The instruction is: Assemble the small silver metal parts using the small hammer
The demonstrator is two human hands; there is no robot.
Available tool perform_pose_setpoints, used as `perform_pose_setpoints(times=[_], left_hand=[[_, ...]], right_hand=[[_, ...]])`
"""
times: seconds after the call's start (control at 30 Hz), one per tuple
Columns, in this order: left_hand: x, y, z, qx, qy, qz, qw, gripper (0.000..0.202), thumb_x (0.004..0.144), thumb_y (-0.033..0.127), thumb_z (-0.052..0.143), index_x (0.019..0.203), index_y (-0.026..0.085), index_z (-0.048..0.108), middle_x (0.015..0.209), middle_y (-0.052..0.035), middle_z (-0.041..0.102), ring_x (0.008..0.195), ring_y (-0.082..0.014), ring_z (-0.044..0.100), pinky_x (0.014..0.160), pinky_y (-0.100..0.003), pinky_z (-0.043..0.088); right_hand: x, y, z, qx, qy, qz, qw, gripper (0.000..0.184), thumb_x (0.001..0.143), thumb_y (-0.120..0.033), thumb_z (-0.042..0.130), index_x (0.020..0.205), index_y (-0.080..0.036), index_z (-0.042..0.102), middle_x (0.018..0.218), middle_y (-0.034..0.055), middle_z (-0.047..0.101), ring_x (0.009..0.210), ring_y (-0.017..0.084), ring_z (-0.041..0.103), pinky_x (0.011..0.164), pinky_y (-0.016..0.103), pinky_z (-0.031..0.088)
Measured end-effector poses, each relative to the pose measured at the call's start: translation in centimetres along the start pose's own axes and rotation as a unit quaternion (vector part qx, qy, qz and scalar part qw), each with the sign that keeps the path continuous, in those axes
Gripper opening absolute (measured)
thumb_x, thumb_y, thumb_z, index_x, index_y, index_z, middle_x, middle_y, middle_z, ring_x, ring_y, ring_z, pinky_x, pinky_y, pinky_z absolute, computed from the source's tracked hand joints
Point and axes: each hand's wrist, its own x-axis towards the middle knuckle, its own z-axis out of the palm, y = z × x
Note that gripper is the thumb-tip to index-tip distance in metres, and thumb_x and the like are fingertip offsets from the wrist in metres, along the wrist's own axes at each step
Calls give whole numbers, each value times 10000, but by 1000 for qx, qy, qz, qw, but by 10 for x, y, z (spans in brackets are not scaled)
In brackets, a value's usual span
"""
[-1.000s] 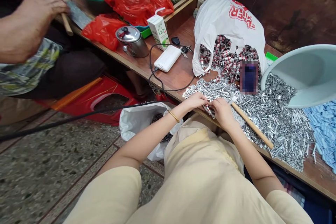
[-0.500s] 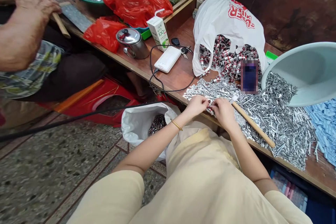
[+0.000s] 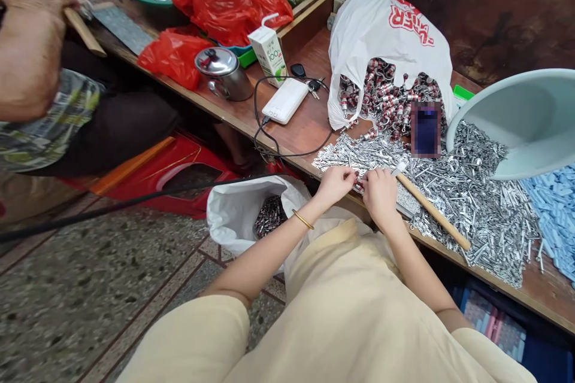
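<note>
Brown table (image 3: 303, 134), speckled floor (image 3: 112, 275): the left hand (image 3: 335, 185) and right hand (image 3: 380, 192) pinch a small reddish piece (image 3: 358, 184).

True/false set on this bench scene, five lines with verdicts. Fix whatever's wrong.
1. The left hand and right hand pinch a small red-and-silver part between them. True.

2. The wooden-handled tool is gripped in the right hand. False: the wooden-handled tool lies on the loose metal pieces, beside that hand.

3. The drink carton stands upright with a straw in it. True.

4. The gold bangle is on the right arm. False: the gold bangle is on the left arm, near the wrist.

5. The metal mug has its lid on. True.
</note>
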Motion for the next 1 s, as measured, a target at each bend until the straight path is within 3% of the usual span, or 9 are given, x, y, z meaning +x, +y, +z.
perform_pose_setpoints(times=[0.2,0.5,0.77,1.0], left_hand=[[-2,-3,2,-14,11,-1,1000,287,814,191,507,538,183,427,525,48,336,573,-116,314,583,-274,193],[-4,-7,4,-39,18,13,999,248,814,215,503,573,176,459,551,43,367,591,-116,329,597,-259,220],[-8,-12,8,-40,41,46,997,247,835,231,498,597,170,489,569,37,421,595,-114,374,604,-254,252],[-7,-14,9,-52,46,43,997,259,852,252,510,612,164,548,571,27,484,590,-118,402,600,-248,291]], right_hand=[[-4,0,10,13,49,6,999,174,997,-228,474,982,-173,638,999,169,671,967,326,520,808,418,344],[-8,-4,9,27,34,51,998,257,1031,-257,416,1026,-145,648,1042,191,676,995,339,526,822,428,327],[-2,-1,1,13,7,45,999,219,1020,-243,459,978,-163,658,996,165,700,976,316,539,805,394,300],[-5,4,7,14,47,27,998,215,1030,-245,479,960,-171,668,973,114,708,941,280,529,779,369,248]])
